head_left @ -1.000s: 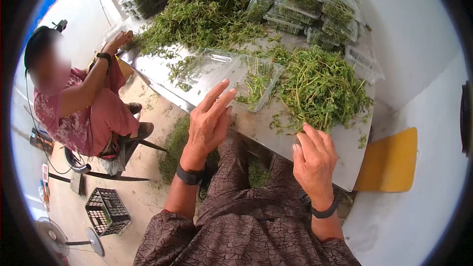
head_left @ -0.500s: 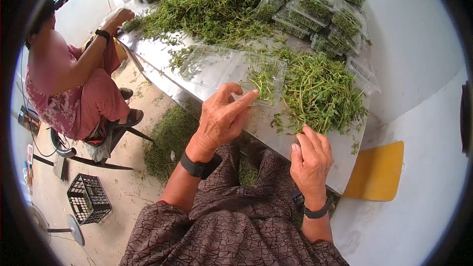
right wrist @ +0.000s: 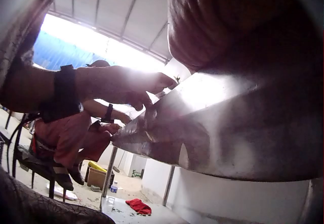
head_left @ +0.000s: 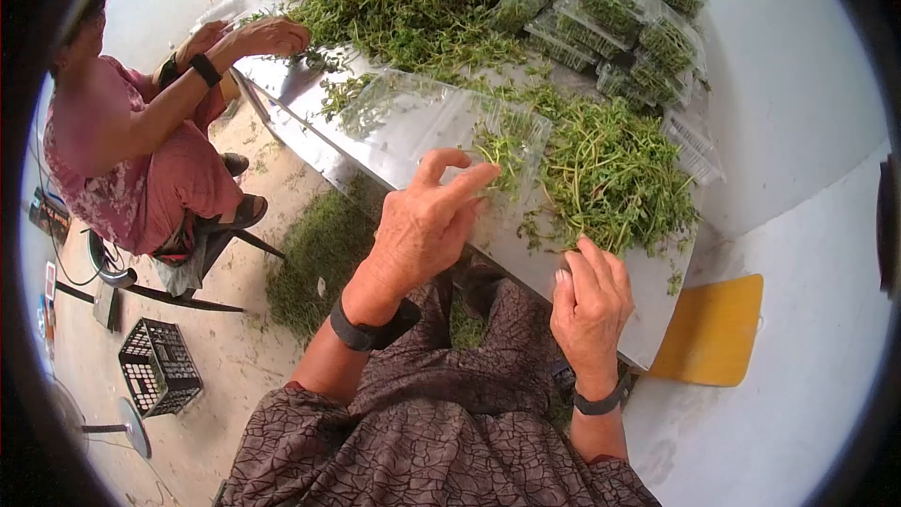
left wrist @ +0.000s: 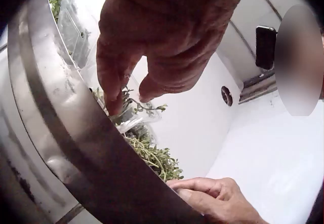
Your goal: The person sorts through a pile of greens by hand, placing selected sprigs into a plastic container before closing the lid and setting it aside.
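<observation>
A clear plastic clamshell container (head_left: 408, 122) lies unfolded on the metal table (head_left: 511, 244), with some green sprigs (head_left: 504, 152) in its right half. Over that half's near edge is my left hand (head_left: 422, 225); in the left wrist view its thumb and fingers stand apart, a sprig (left wrist: 147, 106) showing between them. A loose heap of greens (head_left: 615, 174) lies right of the container. My right hand (head_left: 591, 305) rests at the heap's near edge, fingers loosely bent and thumb apart. Whether its fingertips touch a stem cannot be told.
Behind are a large heap of greens (head_left: 413, 9) and stacked filled containers (head_left: 648, 28). Empty lids (head_left: 693, 145) lie at the right, by the wall. A seated person (head_left: 141, 150) works at the table's left. A yellow board (head_left: 710, 329) and a black crate (head_left: 160, 368) stand lower down.
My left hand has moved right and closer to the sprigs in the container. My right hand has stayed by the heap. The seated person's hand has moved right over the table.
</observation>
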A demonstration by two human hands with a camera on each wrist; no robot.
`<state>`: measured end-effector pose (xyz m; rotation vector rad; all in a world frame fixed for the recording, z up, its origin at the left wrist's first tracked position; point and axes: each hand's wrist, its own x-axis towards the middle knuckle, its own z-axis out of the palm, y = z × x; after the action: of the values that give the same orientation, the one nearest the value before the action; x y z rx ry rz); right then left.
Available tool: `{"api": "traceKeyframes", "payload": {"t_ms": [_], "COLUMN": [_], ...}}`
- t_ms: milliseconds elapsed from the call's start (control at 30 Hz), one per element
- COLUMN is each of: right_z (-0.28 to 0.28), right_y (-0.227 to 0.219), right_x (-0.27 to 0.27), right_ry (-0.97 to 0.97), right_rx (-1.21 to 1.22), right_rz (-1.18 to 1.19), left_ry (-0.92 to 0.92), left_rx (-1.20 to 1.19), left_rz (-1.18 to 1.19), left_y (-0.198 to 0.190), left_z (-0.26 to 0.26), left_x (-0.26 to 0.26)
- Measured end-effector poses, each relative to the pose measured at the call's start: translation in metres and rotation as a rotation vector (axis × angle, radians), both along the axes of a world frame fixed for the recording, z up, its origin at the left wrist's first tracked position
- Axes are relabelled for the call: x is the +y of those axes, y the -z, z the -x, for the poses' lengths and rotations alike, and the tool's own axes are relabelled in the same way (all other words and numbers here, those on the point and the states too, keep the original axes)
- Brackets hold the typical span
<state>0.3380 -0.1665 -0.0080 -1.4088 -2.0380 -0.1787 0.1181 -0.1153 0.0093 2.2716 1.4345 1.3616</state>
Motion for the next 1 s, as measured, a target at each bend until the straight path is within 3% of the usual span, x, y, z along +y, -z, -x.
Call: {"api": "traceKeyframes", "payload": {"t_ms": [267, 533, 833, 1000], "right_z": [0.000, 0.001, 0.003, 0.003], "right_y": [0.000, -0.002, -0.002, -0.002], "right_x": [0.000, -0.001, -0.001, -0.003], "right_ry": [-0.006, -0.013, -0.004, -0.008], "right_rx": [-0.011, -0.023, -0.006, -0.022], "right_rz": [0.001, -0.015, -0.040, -0.050], "left_ry": [0.084, 0.100, -0.012, -0.078], "left_rx": [-0.054, 0.205, -0.044, -0.032], "left_rz": [0.130, 0.233, 0.002, -0.106], "left_y": [-0.007, -0.009, -0.011, 0.009], "left_z": [-0.003, -0.004, 0.006, 0.023], "left_x": [0.000, 0.011, -0.001, 0.001]}}
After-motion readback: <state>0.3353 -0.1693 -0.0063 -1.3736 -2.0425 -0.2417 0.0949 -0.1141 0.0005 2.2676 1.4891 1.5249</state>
